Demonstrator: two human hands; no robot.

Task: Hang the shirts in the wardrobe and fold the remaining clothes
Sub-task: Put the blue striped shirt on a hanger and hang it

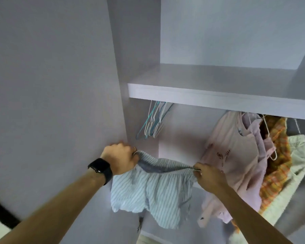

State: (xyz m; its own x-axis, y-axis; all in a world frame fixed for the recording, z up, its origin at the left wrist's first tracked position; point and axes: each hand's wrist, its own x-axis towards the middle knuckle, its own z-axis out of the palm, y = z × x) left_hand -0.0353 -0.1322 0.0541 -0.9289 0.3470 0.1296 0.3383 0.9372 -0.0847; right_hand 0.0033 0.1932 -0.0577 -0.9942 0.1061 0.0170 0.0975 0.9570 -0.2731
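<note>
1. Pale lilac wardrobe point(139, 50) interior, seen from below a fixed shelf point(218, 95). Empty hangers point(153, 120) hang bunched under the shelf's left end. A pink shirt point(236, 155), an orange checked garment point(276, 155) and a white garment point(299, 155) hang at the right.
2. Striped garment point(157, 191), held up in front of the open hanging space, between the hangers and the hung clothes. Its gathered top edge runs left to right, dipping slightly toward the right, and the body hangs free below.
3. Left hand point(118, 159), wearing a black watch point(100, 168), is clenched round the left end of that edge.
4. Right hand point(208, 176) pinches the right end (thumb and fingertips only), just in front of the pink shirt.
5. Governing relation: the hangers lie above and slightly right of the left hand, well apart from the right hand. A reach for a hanger would probably fall to the left hand, leaving the right to carry the garment.
6. Whether this piece is a shirt or shorts cannot be told.
</note>
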